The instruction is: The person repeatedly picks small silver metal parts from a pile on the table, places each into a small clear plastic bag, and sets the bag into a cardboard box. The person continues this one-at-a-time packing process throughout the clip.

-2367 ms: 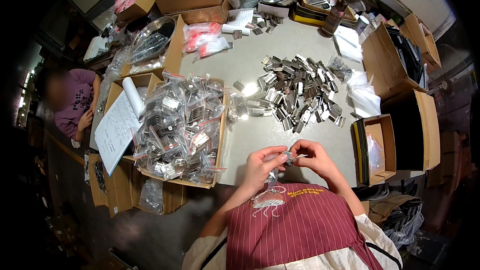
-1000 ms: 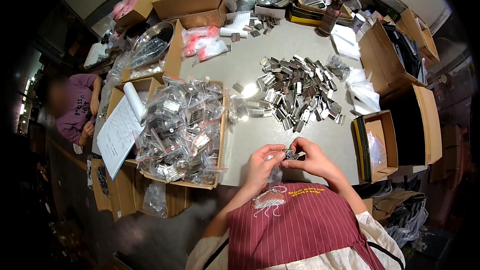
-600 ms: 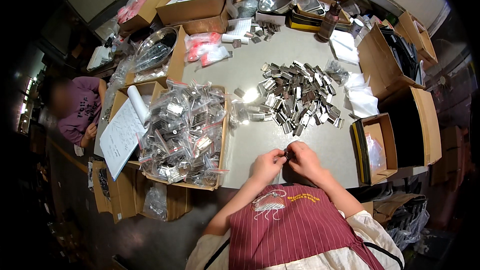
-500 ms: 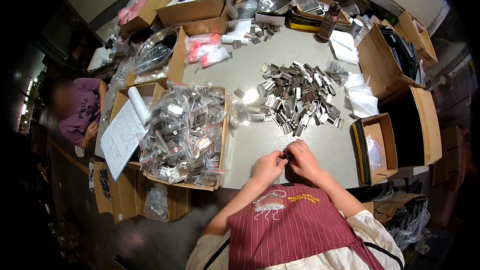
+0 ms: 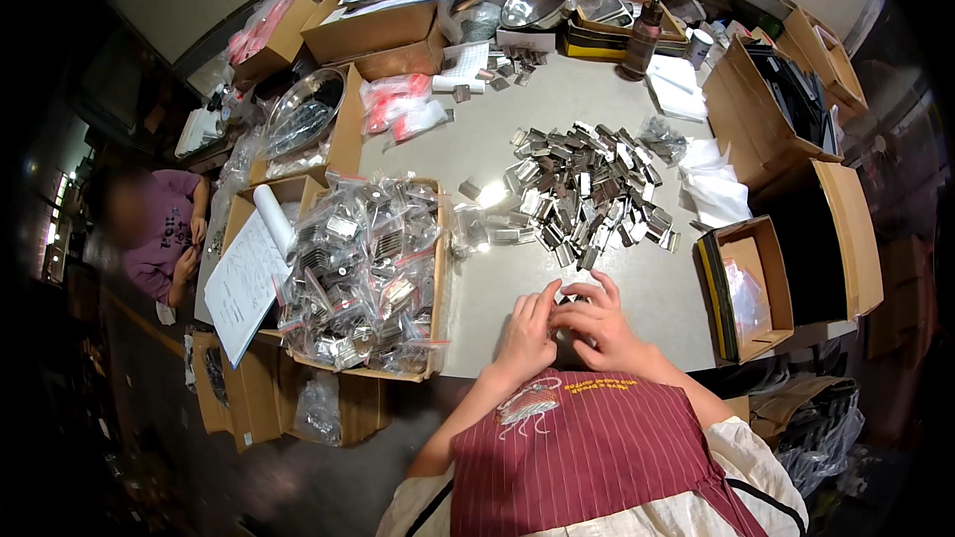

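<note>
My left hand (image 5: 525, 330) is over the near edge of the table, its fingers pressed together and bent towards my right hand. My right hand (image 5: 604, 328) is beside it, fingers spread and curved, their tips near the left fingers. Small shiny metal bits (image 5: 570, 299) show between the two hands; most of what is there is hidden by the fingers. Just beyond lies a heap of small bent metal pieces (image 5: 595, 189), silver and dark. To the left, a cardboard box (image 5: 439, 278) is heaped with clear zip bags (image 5: 363, 268) of metal parts.
Papers (image 5: 244, 278) lean on the box at left. A small open carton (image 5: 781, 333) with clear bags stands right, beside larger cartons (image 5: 856, 239). White sheets (image 5: 714, 189), a brown bottle (image 5: 642, 40) and a metal bowl (image 5: 538, 2) lie farther back. A person (image 5: 164, 234) sits far left.
My hands have opened out from a close pinch; the right fingers have lifted and spread, and metal bits now show between the hands. The view has shifted slightly.
</note>
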Action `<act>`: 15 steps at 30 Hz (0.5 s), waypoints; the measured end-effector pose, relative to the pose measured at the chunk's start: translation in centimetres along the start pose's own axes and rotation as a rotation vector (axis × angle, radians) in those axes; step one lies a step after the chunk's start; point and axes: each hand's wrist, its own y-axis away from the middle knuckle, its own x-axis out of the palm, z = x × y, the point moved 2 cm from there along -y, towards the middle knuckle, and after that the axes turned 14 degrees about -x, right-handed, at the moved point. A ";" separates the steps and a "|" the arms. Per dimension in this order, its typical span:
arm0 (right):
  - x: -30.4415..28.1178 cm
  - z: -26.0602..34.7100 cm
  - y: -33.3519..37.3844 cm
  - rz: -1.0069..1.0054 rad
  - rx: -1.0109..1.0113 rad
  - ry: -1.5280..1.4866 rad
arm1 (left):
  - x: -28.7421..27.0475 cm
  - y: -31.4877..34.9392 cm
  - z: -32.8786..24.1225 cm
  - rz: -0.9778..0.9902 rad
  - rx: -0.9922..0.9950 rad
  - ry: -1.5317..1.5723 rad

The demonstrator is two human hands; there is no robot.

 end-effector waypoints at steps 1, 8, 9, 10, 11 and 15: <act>0.5 0.0 0.3 0.046 0.020 0.000 | 0.1 0.1 0.0 0.004 0.005 0.002; 0.5 0.9 0.8 0.112 0.086 -0.043 | -0.4 0.2 0.5 -0.085 0.044 -0.038; 0.4 1.1 0.8 0.114 0.068 -0.044 | -0.4 0.3 0.6 -0.077 0.055 -0.052; 0.5 0.9 0.7 0.118 0.060 -0.090 | 0.2 0.5 1.6 -0.065 0.022 -0.060; 0.6 0.5 0.7 0.122 0.053 -0.138 | 1.4 0.8 3.2 -0.052 -0.012 -0.069; -0.1 -0.9 -0.3 0.141 0.077 0.182 | 1.5 1.4 3.9 -0.111 -0.226 -0.116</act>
